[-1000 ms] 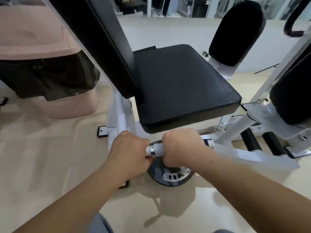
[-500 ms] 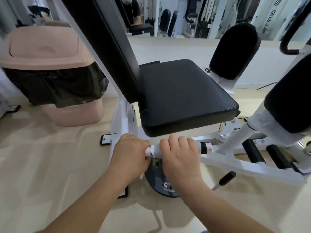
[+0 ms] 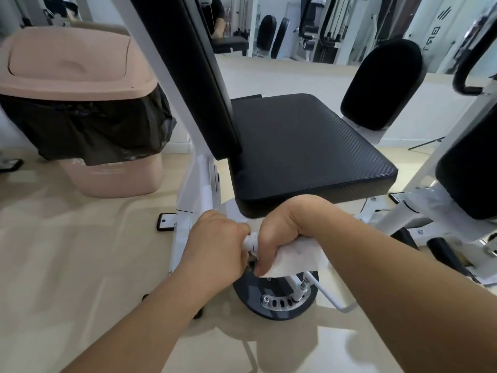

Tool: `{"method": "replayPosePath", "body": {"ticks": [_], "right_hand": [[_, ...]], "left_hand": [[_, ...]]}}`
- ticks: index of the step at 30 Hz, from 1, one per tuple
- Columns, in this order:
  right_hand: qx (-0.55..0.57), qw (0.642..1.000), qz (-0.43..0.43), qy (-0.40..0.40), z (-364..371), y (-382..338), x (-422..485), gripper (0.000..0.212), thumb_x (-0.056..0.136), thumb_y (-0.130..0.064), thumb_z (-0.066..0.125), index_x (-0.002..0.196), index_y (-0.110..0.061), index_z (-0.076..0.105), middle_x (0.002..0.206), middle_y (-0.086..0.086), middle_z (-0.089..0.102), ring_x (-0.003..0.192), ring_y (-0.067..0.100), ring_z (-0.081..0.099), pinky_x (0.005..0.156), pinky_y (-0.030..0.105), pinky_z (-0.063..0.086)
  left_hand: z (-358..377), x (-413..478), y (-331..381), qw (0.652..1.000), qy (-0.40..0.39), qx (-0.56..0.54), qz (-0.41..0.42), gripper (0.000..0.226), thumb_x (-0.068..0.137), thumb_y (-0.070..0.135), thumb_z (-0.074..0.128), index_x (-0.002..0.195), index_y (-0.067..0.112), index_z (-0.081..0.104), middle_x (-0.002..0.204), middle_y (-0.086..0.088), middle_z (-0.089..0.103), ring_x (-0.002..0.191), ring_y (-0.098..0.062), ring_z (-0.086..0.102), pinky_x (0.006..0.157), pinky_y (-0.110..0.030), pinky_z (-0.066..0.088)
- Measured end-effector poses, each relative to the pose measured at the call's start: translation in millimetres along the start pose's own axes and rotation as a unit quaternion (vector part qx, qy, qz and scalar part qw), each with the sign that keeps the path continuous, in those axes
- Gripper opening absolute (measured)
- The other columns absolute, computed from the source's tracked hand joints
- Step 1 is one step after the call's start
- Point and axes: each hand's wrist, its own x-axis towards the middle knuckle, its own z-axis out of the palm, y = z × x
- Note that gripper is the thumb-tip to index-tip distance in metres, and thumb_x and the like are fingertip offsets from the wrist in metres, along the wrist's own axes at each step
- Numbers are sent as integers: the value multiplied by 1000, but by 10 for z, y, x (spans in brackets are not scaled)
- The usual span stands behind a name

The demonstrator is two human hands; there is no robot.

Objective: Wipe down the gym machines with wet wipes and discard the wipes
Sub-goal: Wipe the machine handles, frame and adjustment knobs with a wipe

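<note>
A white gym machine with a black padded seat and upright black backrest fills the middle. Below the seat's front edge a white horizontal handle bar sticks out. My left hand is closed around the bar's left end. My right hand grips the bar just to the right, with a white wet wipe wrapped around the bar under its fingers. A dark round disc with a metal hub sits under the bar.
A pink lidded trash bin with a black liner stands at the left on the beige floor. Black leg pads on white arms are at the right. A mirror at the back shows more machines.
My right hand has rolled over the bar, so the wet wipe now shows beneath it. The view has tilted up and shifted, showing more of the bin and mirror.
</note>
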Motion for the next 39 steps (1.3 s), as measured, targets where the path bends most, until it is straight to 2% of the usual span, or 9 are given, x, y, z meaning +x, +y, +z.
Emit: {"method": "replayPosePath", "body": {"ticks": [4,8,10,17,21,25,29,32,39], "right_hand": [[-129,942,-53,304,338,86,79,16,77,-33,71,84,-20,64,80,1,70,70,23,66,72,35,57],[-260,692,-103,665,867,274,326,31,60,-14,77,72,-20,49,59,0,48,53,22,32,50,33,31],[-286,652,-124,691,874,320,399,31,60,-14,78,73,-20,50,60,1,47,53,23,31,52,33,25],[-64,990,-66,110,83,83,141,28,81,-44,80,91,-20,69,90,4,74,73,21,68,67,32,57],[44,997,-20,-65,-40,71,113,23,87,-37,79,88,-15,78,91,7,78,84,23,73,89,35,57],[-74,983,-72,149,131,40,60,24,84,-39,77,97,-20,70,91,2,72,83,24,69,76,35,55],[-291,784,-132,532,627,303,138,27,75,-33,77,85,-23,54,68,-4,53,57,22,53,56,30,35],[-348,697,-163,606,681,426,225,35,67,-31,85,85,-21,56,63,-3,52,50,22,49,51,30,34],[-69,993,-38,83,64,41,-9,21,89,-37,75,95,-20,65,91,1,74,74,16,68,72,29,56]], "left_hand": [[-29,-14,18,999,-24,-9,-22,46,80,32,64,60,29,22,59,12,28,76,-18,37,72,-30,34],[-97,-20,59,998,-33,-13,-51,45,87,37,61,62,30,25,64,12,32,84,-15,39,74,-30,34],[-101,-20,50,998,-37,-10,-54,43,86,37,60,61,30,25,64,12,32,83,-16,38,73,-30,31],[-114,28,36,997,-57,-1,-49,24,80,43,62,76,31,42,65,10,36,85,-15,44,78,-27,35],[-144,31,23,997,-69,5,-45,27,83,45,59,74,30,39,66,11,36,85,-15,40,83,-27,38],[-135,13,24,997,-64,-10,-51,27,84,43,60,74,31,38,65,11,34,84,-14,38,84,-28,40],[-141,-4,21,997,-52,-36,-54,26,84,41,63,74,33,39,68,13,37,85,-13,38,79,-29,39],[-160,-26,25,997,-45,-41,-54,24,86,42,61,77,33,41,69,13,37,88,-13,37,75,-28,33],[-48,-9,-13,998,-27,-46,-37,28,76,37,63,66,31,37,59,12,31,76,-17,36,71,-30,33]]}}
